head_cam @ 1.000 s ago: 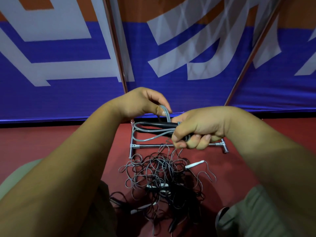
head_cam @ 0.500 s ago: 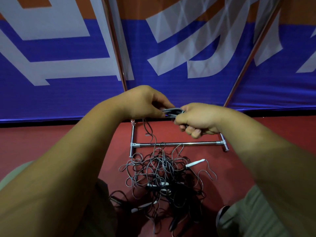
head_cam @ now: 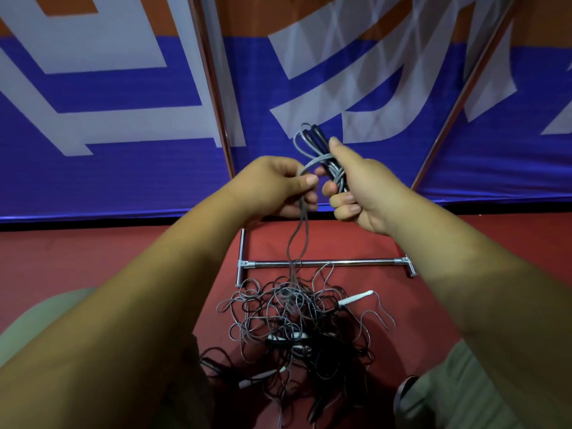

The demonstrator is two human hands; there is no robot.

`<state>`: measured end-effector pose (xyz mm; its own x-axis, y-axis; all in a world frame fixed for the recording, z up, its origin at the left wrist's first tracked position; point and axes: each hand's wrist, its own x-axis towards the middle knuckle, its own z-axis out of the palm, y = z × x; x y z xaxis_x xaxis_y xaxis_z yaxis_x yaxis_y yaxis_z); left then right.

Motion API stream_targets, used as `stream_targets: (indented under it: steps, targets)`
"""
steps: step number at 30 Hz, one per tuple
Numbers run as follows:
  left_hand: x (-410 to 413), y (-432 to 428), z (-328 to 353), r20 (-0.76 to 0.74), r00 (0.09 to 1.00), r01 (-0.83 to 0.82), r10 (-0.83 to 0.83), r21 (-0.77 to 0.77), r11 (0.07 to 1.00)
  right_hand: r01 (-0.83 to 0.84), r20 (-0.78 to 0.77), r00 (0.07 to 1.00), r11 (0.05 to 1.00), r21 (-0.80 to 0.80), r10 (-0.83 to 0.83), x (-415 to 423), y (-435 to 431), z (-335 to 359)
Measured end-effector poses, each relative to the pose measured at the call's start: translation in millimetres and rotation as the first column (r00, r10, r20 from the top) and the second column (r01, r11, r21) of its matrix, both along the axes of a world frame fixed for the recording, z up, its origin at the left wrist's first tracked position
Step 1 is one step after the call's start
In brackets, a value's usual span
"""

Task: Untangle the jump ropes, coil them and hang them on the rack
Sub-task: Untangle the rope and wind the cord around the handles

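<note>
Moved: both hands had come up higher than half a second back, and the bundle point(head_cam: 335, 173) that had been lying sideways between them was tipped up on end.
Right hand: the right hand point(head_cam: 365, 190) was clenched round the bundle, thumb up along it and fingers wrapped over the front.
Left hand: the left hand point(head_cam: 278, 187) was pinching a grey loop coming off the bundle between thumb and fingers, right next to the right hand.
Bundle: grey cord folded into a few loops, plus the black handles point(head_cam: 311, 134), which poked up past the right thumb in front of the banner.
Strand: a doubled strand point(head_cam: 299, 230) dropped from the left hand straight down into the tangle, crossing the rack's bar on the way.
Tangle: the tangle point(head_cam: 297, 323) of grey and black ropes sat on the floor between the knees, with a white handle point(head_cam: 356, 298) sticking out on its right edge. Honestly couldn't tell how many ropes were in there.
Rack: the rack point(head_cam: 328, 264) had its chrome bar low on the floor just behind the tangle, and two slanting poles point(head_cam: 213, 88) went up behind the hands.
Around: red floor point(head_cam: 93, 258), a blue, white and orange banner point(head_cam: 123, 97) behind, and olive trousers point(head_cam: 458, 382) at the bottom corners.
</note>
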<state>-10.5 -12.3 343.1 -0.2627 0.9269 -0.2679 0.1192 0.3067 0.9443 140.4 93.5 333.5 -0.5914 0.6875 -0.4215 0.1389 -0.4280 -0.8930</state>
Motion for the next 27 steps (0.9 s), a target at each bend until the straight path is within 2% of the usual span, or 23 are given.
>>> stream_targets:
  steps: [3,6,9,10,12,14,16,22,25,27]
  targets:
    - [-12,1,-2,0.114,0.989,0.079,-0.094,0.130,0.988,0.047,-0.059,0.997,0.997,-0.067,-0.051,3,5,4]
    - [-17,1,-2,0.198,0.961,0.149,-0.195,0.227,0.963,0.085,-0.076,0.993,0.994,-0.068,-0.091,4,6,7]
    - [-14,1,0,0.246,0.945,0.158,-0.216,0.235,0.959,0.098,-0.081,0.991,0.994,-0.052,-0.102,5,7,8]
    - [-14,1,-1,0.218,0.951,0.171,-0.220,0.220,0.960,0.094,-0.086,0.991,0.994,-0.048,-0.098,6,8,9]
    - [-15,1,1,0.051,0.965,0.246,-0.256,0.151,0.957,0.082,-0.093,0.992,0.996,-0.035,-0.085,9,9,11]
    - [-15,0,1,-0.152,0.939,0.317,-0.307,0.041,0.948,0.051,-0.071,0.996,0.999,-0.003,-0.051,12,9,14]
    - [-13,0,1,-0.259,0.911,0.320,-0.320,-0.042,0.946,0.003,-0.023,1.000,0.999,0.048,-0.002,14,8,15]
    - [-13,0,-5,-0.387,0.878,0.240,-0.281,-0.151,0.959,-0.132,0.012,0.991,0.988,0.079,0.131,16,2,19]
    - [-13,0,-14,-0.335,0.902,0.202,-0.274,-0.233,0.951,-0.154,0.017,0.988,0.984,0.086,0.153,15,0,20]
    - [-14,-1,-19,-0.271,0.930,0.187,-0.248,-0.232,0.955,-0.153,0.009,0.988,0.984,0.089,0.153,14,-2,19]
